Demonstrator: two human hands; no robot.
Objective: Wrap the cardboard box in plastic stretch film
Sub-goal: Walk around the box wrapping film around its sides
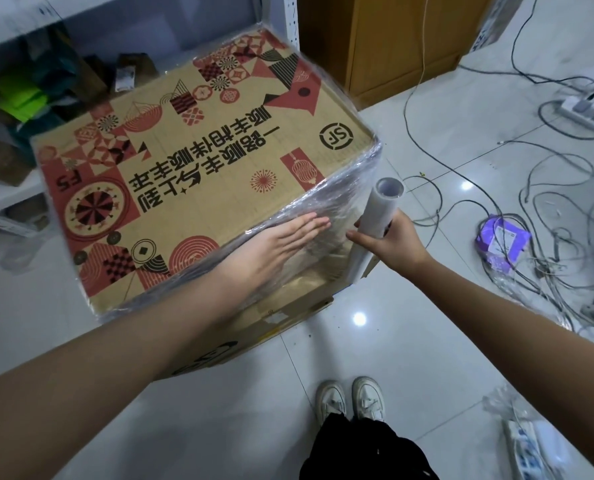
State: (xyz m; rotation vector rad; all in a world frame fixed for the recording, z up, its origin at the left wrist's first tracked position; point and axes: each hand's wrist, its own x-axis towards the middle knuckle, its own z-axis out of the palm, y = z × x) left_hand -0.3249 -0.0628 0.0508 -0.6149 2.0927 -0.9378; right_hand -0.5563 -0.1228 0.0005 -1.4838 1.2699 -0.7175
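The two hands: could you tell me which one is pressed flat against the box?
The left hand, fingers straight on the film-covered cardboard box; the right hand grips the film roll.

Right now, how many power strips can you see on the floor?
2: one power strip lies at the upper right among the cables; another strip lies at the lower right corner. More may be outside the view.

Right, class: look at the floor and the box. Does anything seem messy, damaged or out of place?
Loose cables sprawl tangled over the floor tiles right of the cardboard box, running round a purple packet. The stretch film on the box's near side is wrinkled. The box itself looks undamaged.
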